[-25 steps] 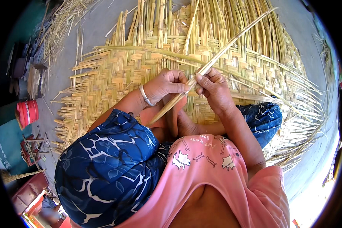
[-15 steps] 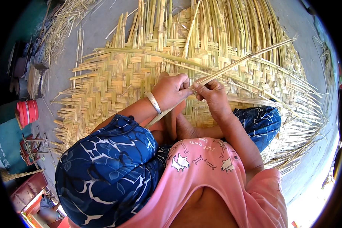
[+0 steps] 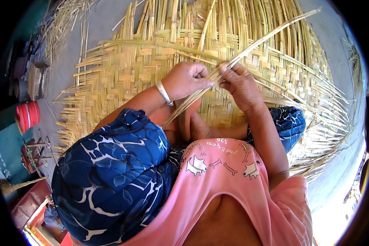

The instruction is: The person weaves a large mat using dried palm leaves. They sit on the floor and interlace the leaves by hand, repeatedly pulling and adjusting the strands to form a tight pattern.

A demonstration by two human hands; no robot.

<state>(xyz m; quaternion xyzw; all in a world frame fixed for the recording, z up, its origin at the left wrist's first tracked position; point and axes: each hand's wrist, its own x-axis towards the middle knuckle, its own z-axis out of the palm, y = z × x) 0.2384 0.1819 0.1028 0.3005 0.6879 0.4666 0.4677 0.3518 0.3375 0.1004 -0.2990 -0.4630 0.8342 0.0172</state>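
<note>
A long split reed (image 3: 270, 37) slants across in front of me, from my lap up to the far right. My left hand (image 3: 190, 80), with a silver bangle on its wrist, is closed on its lower part, thumb pressed along it. Farther up the stalk, my right hand (image 3: 242, 84) grips it between thumb and fingers. Below the left hand, the reed's near end spreads into flat, pale strips. Beneath both hands lies a woven reed mat (image 3: 129, 80) in a zigzag pattern, with loose reed ends sticking out along its edges.
Unwoven reeds (image 3: 270, 16) fan out at the mat's far side. Loose straw (image 3: 65, 24) litters the grey floor at the far left. A red round container (image 3: 27, 117) stands left of the mat. My bent knee in blue patterned cloth (image 3: 289, 123) rests on the right.
Right hand has slid up and right along the reed, farther from the left hand. The reed's near part now looks wider, with strips spread apart. The view has shifted a little.
</note>
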